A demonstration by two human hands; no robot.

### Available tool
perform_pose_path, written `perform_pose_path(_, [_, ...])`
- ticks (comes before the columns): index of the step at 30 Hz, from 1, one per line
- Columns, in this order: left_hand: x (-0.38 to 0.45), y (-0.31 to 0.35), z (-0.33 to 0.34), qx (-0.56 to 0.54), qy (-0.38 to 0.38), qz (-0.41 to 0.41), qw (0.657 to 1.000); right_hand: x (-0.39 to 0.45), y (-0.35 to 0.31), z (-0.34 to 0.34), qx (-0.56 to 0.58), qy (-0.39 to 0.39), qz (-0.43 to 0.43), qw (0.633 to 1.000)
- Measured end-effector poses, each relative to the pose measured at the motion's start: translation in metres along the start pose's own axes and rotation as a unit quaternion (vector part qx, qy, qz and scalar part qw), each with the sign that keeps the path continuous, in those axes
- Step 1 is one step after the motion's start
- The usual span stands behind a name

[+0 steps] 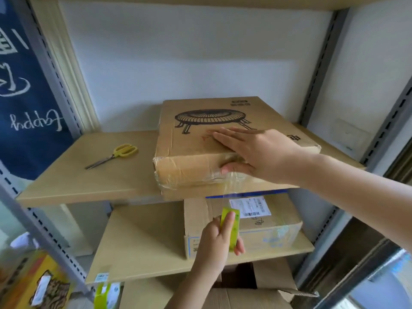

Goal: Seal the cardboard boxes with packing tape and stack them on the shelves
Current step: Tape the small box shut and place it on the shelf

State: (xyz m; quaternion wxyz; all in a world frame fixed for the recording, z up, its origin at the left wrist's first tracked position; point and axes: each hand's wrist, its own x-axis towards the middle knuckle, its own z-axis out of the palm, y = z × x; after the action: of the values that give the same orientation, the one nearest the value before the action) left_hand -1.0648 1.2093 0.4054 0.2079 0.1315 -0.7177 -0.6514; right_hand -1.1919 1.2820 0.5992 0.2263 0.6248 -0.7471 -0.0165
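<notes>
A flat cardboard box (191, 139) with a black drawing on its lid lies on the upper shelf (89, 175), its near face wrapped in clear tape. My right hand (256, 152) rests flat on the lid, and its thumb presses the tape against the near face. Below, my left hand (216, 244) grips a yellow-green tape roll (231, 230). A clear strip of tape (230, 192) runs from the roll up to the box edge under my thumb. A second, taped box (263, 228) with a white label sits on the lower shelf (138, 241).
Yellow-handled scissors (113, 155) lie on the upper shelf left of the box. An open cardboard box (256, 291) stands below the lower shelf. Grey slotted uprights (318, 68) frame the rack, and a blue banner (24, 97) hangs at left. Packaged goods (44, 288) sit bottom left.
</notes>
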Motion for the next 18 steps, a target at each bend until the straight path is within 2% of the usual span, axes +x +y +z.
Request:
perform_pose_path(6, [0.030,-0.004,0.008,0.098,0.080,-0.046,0.991,-0.006,-0.006,0.006,0.011,-0.022,0.014,1.000])
perform_pose_path(11, [0.049,0.001,0.000,0.170,0.119,-0.029,0.978,-0.019,-0.025,0.023,-0.124,0.028,0.026,0.992])
perform_pose_path(15, [0.050,-0.001,-0.009,0.201,0.088,0.013,0.976,-0.026,-0.038,0.038,-0.170,0.020,0.068,0.983])
perform_pose_path(18, [0.039,0.001,-0.019,0.183,-0.004,0.044,0.982,-0.023,-0.041,0.034,-0.185,0.032,0.075,0.979])
